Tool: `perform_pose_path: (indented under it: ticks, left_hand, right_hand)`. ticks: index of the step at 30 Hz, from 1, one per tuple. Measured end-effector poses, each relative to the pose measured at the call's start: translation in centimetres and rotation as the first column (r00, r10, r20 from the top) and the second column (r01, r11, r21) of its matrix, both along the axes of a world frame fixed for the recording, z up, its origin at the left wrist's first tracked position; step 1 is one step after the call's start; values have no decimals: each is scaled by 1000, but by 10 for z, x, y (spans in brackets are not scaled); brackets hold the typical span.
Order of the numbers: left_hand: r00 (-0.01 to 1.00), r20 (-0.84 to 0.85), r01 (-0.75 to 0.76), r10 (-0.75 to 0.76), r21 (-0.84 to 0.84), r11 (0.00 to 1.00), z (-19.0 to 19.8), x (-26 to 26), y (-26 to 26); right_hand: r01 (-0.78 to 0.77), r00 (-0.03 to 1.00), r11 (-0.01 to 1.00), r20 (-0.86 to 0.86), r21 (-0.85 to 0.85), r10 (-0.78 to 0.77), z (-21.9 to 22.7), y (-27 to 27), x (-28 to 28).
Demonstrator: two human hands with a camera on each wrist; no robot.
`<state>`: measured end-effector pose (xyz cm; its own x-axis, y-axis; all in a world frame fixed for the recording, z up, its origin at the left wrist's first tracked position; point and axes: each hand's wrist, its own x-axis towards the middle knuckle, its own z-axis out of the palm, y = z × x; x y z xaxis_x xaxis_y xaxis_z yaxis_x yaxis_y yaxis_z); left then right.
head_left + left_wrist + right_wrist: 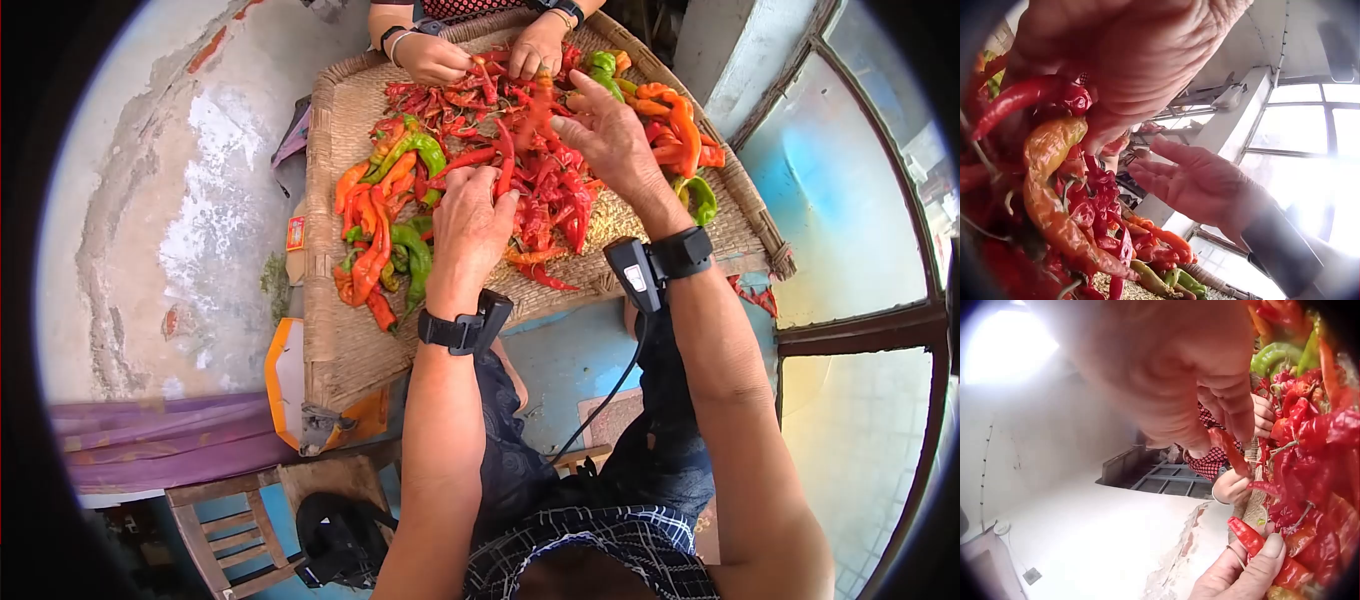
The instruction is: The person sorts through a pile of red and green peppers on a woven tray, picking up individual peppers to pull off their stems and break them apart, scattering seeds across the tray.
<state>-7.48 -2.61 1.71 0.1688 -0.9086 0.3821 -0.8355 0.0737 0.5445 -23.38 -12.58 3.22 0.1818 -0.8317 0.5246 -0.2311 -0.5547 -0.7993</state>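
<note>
My left hand [472, 222] pinches a red chili pepper [505, 158] between thumb and fingers, over the middle of the heap; the right wrist view shows the thumb laid along this pepper [1249, 539]. My right hand [612, 142] is raised above the heap's right side, fingers loosely extended. A motion-blurred red chili pepper [537, 105] appears just left of its fingertips. In the left wrist view, a wrinkled orange pepper [1050, 194] lies below my left palm. Wrinkled red chili peppers [545, 190] cover the middle of a woven tray [345, 350].
Across the tray, another person's two hands [432, 58] work among the red peppers. Orange and green peppers [372, 250] lie along the left, with more orange peppers [684, 135] at right. Pale seeds [606, 220] are scattered nearby. A window [850, 190] stands right, a wooden chair [235, 530] below left.
</note>
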Motion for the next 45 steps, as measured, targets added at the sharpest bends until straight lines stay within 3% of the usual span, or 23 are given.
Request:
perform_pose_path:
  ticks: [1,3,5,7,8,9,10,14,16,21,23,25,27,29,30,33,34,36,37,39,40,45]
  left_hand:
    - [1000,-2,0,0,-1,1000,1,1,-1]
    - [998,-64,6,-5,12,1000,4,4,-5]
    - [986,-162,37,-37,-4,999,5,5,-9]
    - [963,-263,58,-60,-17,998,5,3,-12]
    - [890,-449,77,-80,-26,997,5,2,-14]
    - [782,-615,93,-97,-40,995,6,1,-15]
    - [753,-654,94,-77,-10,996,6,1,-14]
    - [748,-653,112,-120,-53,992,-2,-1,-19]
    - [609,-793,172,-20,108,979,7,-3,-13]
    - [677,-736,155,-1,141,978,9,9,-11]
    - [774,-633,137,5,175,975,9,11,-12]
    - [774,-633,118,18,172,978,7,10,-14]
    - [840,-542,100,-11,134,986,6,12,-16]
    - [843,-537,61,-15,68,996,-1,14,-18]
    - [847,-531,23,-20,-1,1000,-2,14,-19]
    - [862,-505,61,-45,15,998,-3,16,-20]
    - [862,-506,61,-45,16,998,-1,14,-19]
    - [793,-609,92,-17,91,992,5,12,-16]
    - [794,-608,92,-17,93,991,7,11,-15]
    - [793,-608,77,-16,74,994,9,10,-15]
    - [792,-610,79,-17,76,994,10,9,-16]
    - [767,-640,110,-41,68,992,14,5,-13]
  right_hand:
    - [0,1000,1000,-2,-1,0,0,4,0]
    - [-136,954,991,-269,18,136,-1,9,0]
    - [-309,934,940,-141,144,328,-11,17,6]
    - [-406,904,890,-51,208,424,-16,28,14]
    - [-437,888,858,-22,271,459,-21,29,17]
    - [-439,886,855,-25,276,463,-19,32,19]
    - [-395,900,872,-71,288,431,-15,36,19]
    - [-369,913,892,-76,263,400,-20,34,18]
    - [-360,914,893,-91,269,396,-20,29,12]
    - [-305,910,896,-180,324,374,-17,15,-8]
    - [-271,901,901,-240,340,361,-14,14,-13]
    - [-224,934,939,-216,263,283,-11,13,-13]
    - [-185,905,924,-309,335,293,-2,10,-19]
    - [-108,851,969,-484,221,206,0,11,-20]
    - [-107,850,969,-485,224,206,-2,9,-19]
    - [-107,906,962,-375,251,199,-2,-1,-11]
    - [-55,942,998,-329,25,60,0,-3,-6]
    - [56,973,935,-190,-350,-129,3,-2,6]
    - [57,974,936,-188,-348,-129,5,1,9]
    - [-242,929,960,-319,-138,189,8,12,10]
    - [-379,885,925,-280,31,372,6,18,11]
    - [-380,866,924,-331,51,375,-5,30,11]
